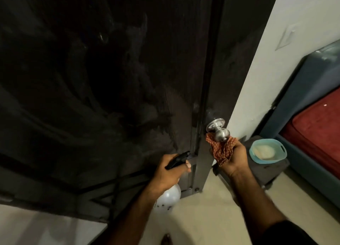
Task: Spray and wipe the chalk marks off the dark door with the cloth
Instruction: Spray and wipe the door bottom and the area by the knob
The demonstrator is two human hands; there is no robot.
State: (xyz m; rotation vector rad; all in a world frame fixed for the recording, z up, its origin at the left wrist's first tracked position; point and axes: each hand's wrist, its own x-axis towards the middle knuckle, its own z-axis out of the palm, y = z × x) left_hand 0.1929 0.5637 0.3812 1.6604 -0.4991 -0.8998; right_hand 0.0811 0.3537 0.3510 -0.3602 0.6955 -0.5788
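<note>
L hand [168, 173] grips spray bottle [168, 197] nr door [92, 79]; R hand [232, 157] clutches cloth [220, 149] just under knob [219, 130].

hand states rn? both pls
Left hand: grips the spray bottle, finger at its trigger.
Right hand: grips the checked cloth just under the door knob.

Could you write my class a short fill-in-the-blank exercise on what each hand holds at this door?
1. The left hand grips a spray ____.
2. The right hand holds a checked ____ just under the metal doorknob.
3. The light blue tub sits to the ____ of the dark door.

Missing words: bottle; cloth; right
</note>
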